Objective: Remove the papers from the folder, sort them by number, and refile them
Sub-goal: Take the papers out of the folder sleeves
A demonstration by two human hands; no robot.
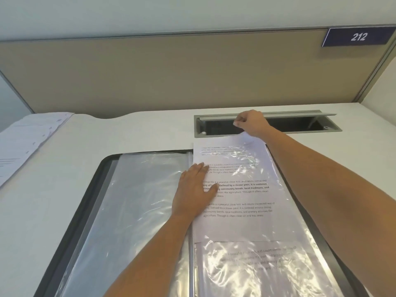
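- On the white desk (pixel 64 211) in front of you, a dark-covered display folder (pixel 92 189) lies open, its pages being clear plastic sleeves.
- Left-page clear sleeve (pixel 145 200): looks glossy and unfilled, no print visible through it.
- Right page: a white printed sheet (pixel 242 224) with paragraphs of black text lies over the sleeve, its top edge sticking out past the folder's top rim onto the desk.
- Below that sheet's bottom edge, a second printed page (pixel 257 264) shows inside the crinkled sleeve.
- Your right hand (pixel 251 123): fingers curled tight, pinching the white printed sheet at its top edge.
- Your left hand (pixel 192 194): flat, fingers straight, pressing on the sheet's left edge just beside the spine.
- Far left on the desk, well apart from the folder: a loose stack of white papers (pixel 27 138).
- Behind your right hand: an open grey cable tray (pixel 300 132) set into the desk.
- Beige partition panel (pixel 171 78) carries a blue sign (pixel 357 37) reading 212.
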